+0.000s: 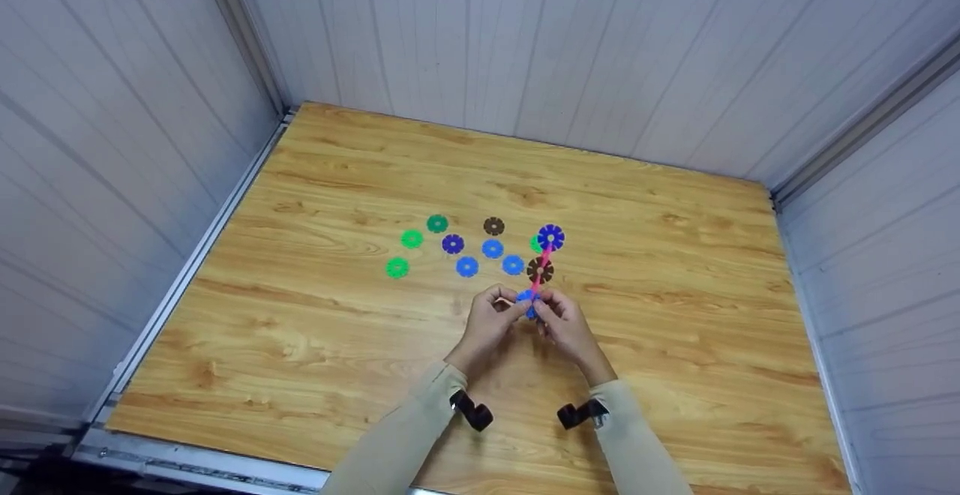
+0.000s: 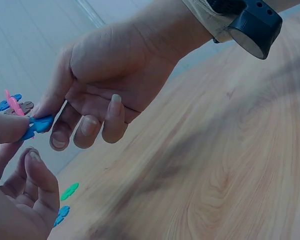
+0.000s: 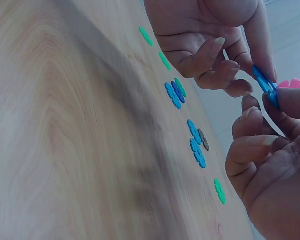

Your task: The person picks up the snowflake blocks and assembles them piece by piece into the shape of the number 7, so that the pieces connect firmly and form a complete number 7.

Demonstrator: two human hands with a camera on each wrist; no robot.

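Observation:
Above the wooden table both hands meet at a light blue notched disc. The left hand pinches one side of this blue disc between thumb and finger. From the other side the right hand pinches the blue part near the pink piece. A linked chain extends away from the fingers: pink discs seen edge-on, a brown disc and a dark blue disc at the far end. Fingertips partly hide the joint, so I cannot tell whether one or two blue discs are there.
Loose notched discs lie on the table beyond the hands: green, dark green, dark blue, brown and several light blue. A green disc is partly behind the chain. Pale panel walls enclose the table.

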